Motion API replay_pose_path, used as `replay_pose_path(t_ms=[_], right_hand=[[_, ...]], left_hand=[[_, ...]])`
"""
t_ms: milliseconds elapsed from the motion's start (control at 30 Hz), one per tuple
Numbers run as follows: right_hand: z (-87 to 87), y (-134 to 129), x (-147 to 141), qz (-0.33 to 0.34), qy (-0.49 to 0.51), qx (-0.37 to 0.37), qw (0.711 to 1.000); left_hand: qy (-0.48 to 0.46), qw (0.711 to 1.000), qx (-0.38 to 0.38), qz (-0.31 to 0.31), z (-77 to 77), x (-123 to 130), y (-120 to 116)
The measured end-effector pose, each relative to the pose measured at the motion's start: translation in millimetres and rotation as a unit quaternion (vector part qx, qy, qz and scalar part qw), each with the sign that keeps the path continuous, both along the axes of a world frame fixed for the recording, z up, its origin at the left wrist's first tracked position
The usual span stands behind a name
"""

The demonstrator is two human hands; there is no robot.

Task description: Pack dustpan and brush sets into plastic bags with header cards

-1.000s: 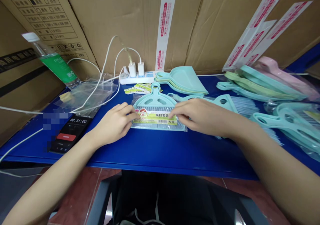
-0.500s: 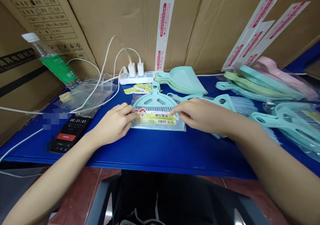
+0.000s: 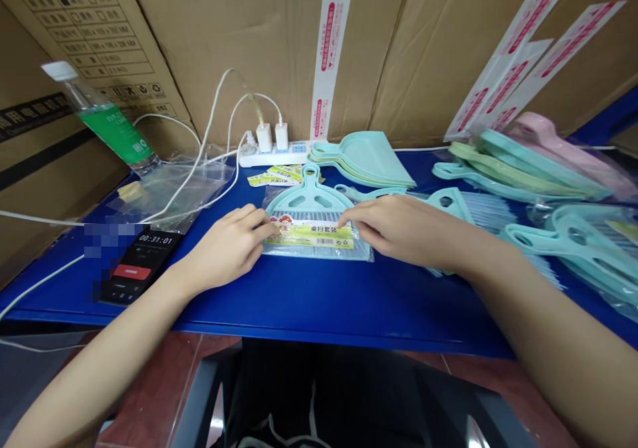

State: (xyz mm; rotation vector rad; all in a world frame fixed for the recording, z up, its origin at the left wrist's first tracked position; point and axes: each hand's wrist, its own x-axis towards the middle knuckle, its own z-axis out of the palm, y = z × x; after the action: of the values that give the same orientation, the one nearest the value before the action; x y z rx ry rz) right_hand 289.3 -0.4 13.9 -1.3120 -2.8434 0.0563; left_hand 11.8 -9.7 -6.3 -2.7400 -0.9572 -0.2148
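Note:
A light-blue dustpan and brush set [image 3: 312, 201] lies flat in a clear bag, its handle toward the wall. Across its bristles sits a yellow-and-white label card [image 3: 323, 230] with red mushrooms. My left hand [image 3: 236, 238] rests at the set's left side, fingers loosely bent, fingertips on the card's left end. From the right, my right hand [image 3: 393, 225] touches the card with its index fingertip. Its thumb is apart from that finger, near the bag's right edge. Neither hand shows a grip around anything.
Behind the set are stacked dustpans [image 3: 371, 159], loose label cards [image 3: 279, 175] and a power strip [image 3: 249, 158]. Bagged sets [image 3: 588, 248] and brushes [image 3: 478, 212] lie right. A phone [image 3: 139, 262], plastic bags [image 3: 174, 182] and a bottle [image 3: 112, 129] stand left, with cables crossing.
The view has shifted very slightly. Both hands keep their places on the bagged set, and nothing is picked up or let go.

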Motion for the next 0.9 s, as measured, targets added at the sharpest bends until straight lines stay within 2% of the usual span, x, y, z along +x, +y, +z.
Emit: replay_pose_path(t_ms=[300, 467, 900], right_hand=[[0.9, -0.7, 0.9, -0.007, -0.014, 0.000, 1.000], [-1.9, 0.4, 1.8, 0.017, 0.021, 0.014, 1.000], [-5.8, 1.3, 3.8, 0.023, 0.053, 0.021, 0.998]], left_hand=[[0.010, 1.000, -0.006, 0.010, 1.7, 0.6, -0.9], [0.006, 1.000, -0.004, 0.005, 1.6, 0.7, -0.4], [0.007, 1.000, 0.000, 0.003, 0.8, -0.3, -0.3]])
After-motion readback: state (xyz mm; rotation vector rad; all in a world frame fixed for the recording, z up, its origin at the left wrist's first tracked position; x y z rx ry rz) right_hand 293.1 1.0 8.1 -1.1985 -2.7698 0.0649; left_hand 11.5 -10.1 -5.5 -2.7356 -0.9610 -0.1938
